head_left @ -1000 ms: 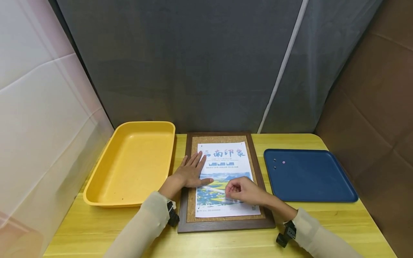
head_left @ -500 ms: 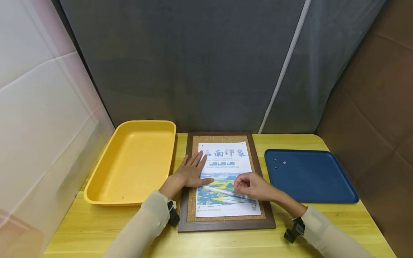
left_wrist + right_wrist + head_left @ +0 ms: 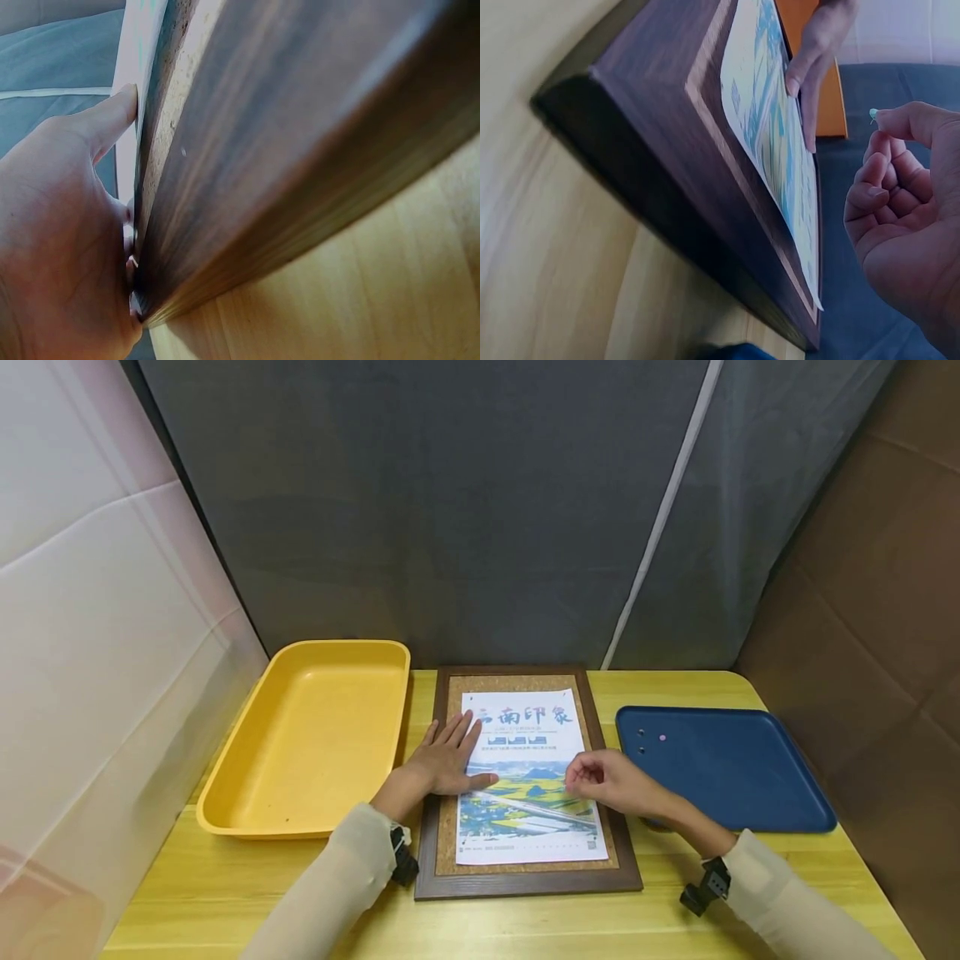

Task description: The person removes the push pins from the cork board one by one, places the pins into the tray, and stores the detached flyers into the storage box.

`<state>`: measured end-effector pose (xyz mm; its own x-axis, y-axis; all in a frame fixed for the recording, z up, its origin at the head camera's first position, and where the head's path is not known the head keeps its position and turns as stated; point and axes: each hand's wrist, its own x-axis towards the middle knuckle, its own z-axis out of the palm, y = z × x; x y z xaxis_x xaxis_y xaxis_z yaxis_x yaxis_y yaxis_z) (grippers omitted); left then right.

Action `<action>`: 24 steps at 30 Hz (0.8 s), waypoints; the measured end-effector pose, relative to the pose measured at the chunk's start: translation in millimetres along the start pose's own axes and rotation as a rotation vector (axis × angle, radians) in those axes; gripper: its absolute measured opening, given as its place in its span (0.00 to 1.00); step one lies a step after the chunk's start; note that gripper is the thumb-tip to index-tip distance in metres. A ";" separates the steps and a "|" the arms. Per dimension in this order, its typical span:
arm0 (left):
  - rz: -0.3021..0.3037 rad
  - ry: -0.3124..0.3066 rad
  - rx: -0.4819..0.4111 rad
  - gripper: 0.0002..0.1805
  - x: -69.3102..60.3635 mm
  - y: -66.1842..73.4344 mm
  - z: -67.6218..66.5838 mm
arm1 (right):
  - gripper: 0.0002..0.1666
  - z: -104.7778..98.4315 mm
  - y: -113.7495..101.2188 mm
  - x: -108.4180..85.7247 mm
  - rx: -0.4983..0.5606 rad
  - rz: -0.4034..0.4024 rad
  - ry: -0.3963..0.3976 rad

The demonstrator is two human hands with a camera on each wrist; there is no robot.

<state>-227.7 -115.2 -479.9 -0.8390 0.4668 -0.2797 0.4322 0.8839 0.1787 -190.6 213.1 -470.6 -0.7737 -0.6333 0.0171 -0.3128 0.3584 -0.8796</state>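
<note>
A printed poster (image 3: 528, 745) lies on a cork board (image 3: 525, 870) with a dark wooden frame (image 3: 525, 887). My left hand (image 3: 442, 765) rests flat on the poster's left side, fingers spread, its heel over the frame. In the left wrist view, the thumb (image 3: 116, 116) touches the paper. Over the poster's right edge hovers my right hand (image 3: 615, 783), pinching a tiny pale-green thumbtack (image 3: 873, 113) between thumb and index finger; its other fingers are curled. In the head view the thumbtack is too small to tell. Small dark marks, perhaps tacks, show at the poster's top corners.
To the left stands a yellow tray (image 3: 303, 827). On the right, a blue tray (image 3: 735, 777) holds a pink tack (image 3: 662, 738) and two small metallic-looking dots. Everything stands on a yellow wood-grain table (image 3: 300, 914), with a grey curtain (image 3: 420, 518) behind.
My right hand has moved right and slightly away from me, from over the poster's middle to its right edge, still pinching. The left hand has stayed in place.
</note>
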 end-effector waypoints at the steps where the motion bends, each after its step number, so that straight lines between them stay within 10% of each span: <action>1: -0.001 0.001 0.001 0.59 0.1 0.0 0.0 | 0.05 -1.9 0.1 -1.0 -0.007 -0.002 0.006; 24: -0.003 -0.001 0.009 0.59 0.3 -0.2 0.5 | 0.03 -36.6 21.5 -17.0 -0.130 -0.005 0.134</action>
<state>-227.8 -115.2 -480.5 -0.8400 0.4638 -0.2816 0.4323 0.8857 0.1692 -204.3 256.7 -472.4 -0.8356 -0.5415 0.0922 -0.3787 0.4464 -0.8108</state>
